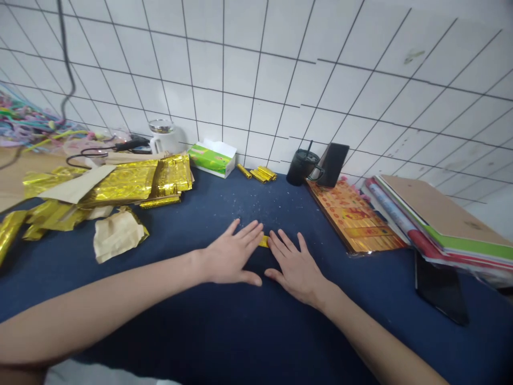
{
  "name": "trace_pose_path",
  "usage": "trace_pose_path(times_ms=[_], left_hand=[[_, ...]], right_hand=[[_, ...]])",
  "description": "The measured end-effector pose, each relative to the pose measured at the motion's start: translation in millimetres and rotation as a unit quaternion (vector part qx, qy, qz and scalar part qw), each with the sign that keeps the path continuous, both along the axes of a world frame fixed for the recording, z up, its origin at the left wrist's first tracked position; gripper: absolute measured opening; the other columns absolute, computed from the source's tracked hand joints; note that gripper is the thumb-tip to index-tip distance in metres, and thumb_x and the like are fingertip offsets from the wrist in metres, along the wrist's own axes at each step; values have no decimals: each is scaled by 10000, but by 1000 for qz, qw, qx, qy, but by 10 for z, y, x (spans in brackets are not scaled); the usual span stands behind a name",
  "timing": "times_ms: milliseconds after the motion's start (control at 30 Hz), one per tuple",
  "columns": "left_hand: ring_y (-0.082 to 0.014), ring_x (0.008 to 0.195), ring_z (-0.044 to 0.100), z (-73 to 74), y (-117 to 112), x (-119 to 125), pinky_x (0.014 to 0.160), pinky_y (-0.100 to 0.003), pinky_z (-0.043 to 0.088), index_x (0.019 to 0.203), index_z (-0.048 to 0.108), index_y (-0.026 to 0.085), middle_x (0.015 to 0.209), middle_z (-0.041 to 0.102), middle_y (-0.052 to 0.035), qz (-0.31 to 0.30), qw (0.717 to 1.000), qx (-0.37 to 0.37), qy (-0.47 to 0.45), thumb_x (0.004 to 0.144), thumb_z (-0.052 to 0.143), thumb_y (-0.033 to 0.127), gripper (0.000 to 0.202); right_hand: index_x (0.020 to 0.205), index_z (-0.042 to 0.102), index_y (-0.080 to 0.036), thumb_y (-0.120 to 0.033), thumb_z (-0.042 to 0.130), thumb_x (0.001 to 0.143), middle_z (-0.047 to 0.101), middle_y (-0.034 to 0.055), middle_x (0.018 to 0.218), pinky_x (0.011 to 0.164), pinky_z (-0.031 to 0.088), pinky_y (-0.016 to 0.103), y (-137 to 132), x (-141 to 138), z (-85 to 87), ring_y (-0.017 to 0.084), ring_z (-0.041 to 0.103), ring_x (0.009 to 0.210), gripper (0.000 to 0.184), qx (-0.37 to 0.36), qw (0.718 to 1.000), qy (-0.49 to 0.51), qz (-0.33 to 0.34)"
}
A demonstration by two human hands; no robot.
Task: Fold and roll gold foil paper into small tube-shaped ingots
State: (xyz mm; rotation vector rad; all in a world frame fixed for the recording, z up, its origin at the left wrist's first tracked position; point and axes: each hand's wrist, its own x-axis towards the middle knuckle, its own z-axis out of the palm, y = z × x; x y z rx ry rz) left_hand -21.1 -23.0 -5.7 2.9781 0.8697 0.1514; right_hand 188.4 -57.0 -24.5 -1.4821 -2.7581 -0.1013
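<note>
Both my hands lie flat over a narrow roll of gold foil paper (263, 241) on the dark blue tabletop (240, 331). My left hand (230, 256) has its fingers stretched out, the fingertips resting on the roll's left part. On the roll's right end are the fingertips of my right hand (295, 267), its fingers spread. Only the short middle piece of the roll shows between the hands; the rest is hidden beneath the fingers. Toward the wall, several finished-looking gold rolls (262, 174) sit in a small group.
At the left lie gold foil sheets (132, 182) and a crumpled paper piece (118, 235). Along the wall stand a white mug (164, 140), a green tissue pack (212, 159), a black cup (301, 167) and a propped phone (335, 164). Orange-gold packets (356, 219) and stacked notebooks (436, 214) are right.
</note>
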Motion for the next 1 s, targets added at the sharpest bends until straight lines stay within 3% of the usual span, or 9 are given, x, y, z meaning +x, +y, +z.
trace_pose_path(times_ms=[100,200,433,567,733,867,1000], left_hand=[[-293,1306,43,-99,-99,253,1020,-500,52,1338,173,11,1401,154,-206,-9,1000,3,-7,689,166,751,984],[-302,1304,34,-179,-124,351,1021,-496,50,1349,118,12,1407,112,-210,6,1000,-7,-8,697,154,744,981],[-274,1308,40,-169,-40,-5,1025,-470,75,1358,101,55,1417,82,-187,21,998,-50,32,741,214,695,896],[-269,1306,90,-142,-103,-150,1024,-472,79,1360,123,86,1416,123,-175,22,998,-53,28,743,227,692,871],[-282,1286,179,-94,-255,-126,1025,-469,86,1337,233,103,1382,263,-161,6,998,-55,7,706,193,736,894],[-274,1291,167,-111,-293,-86,1034,-452,69,1317,271,70,1370,283,-178,-1,999,-39,-9,700,165,744,921],[-289,1289,163,-164,-294,-80,1025,-462,94,1307,285,52,1364,284,-194,2,1000,-20,-12,684,160,757,949]], right_hand=[[1351,224,-137,-590,190,828,280,114,1391,986,101,598,-1,-8,11,290,150,1291,692,-19,1000,3,-7],[1345,239,-124,-595,177,827,282,114,1390,991,91,593,-7,-7,23,288,141,1293,703,-29,1000,4,-9],[1354,217,-172,-586,199,830,240,84,1411,996,100,581,11,48,-8,279,138,1296,668,-14,1000,8,-3],[1359,195,-198,-575,190,838,217,63,1421,991,106,584,108,66,-29,276,120,1300,643,-17,1000,3,-14],[1350,226,-218,-579,184,839,183,60,1430,984,96,590,295,51,-12,287,89,1302,627,-14,999,6,-31],[1338,247,-277,-527,172,868,169,47,1435,979,153,567,388,57,-2,266,99,1304,538,-62,996,41,-51],[1269,390,-281,-478,250,874,281,47,1399,981,176,545,459,33,-28,247,176,1292,463,-78,985,118,-96]])
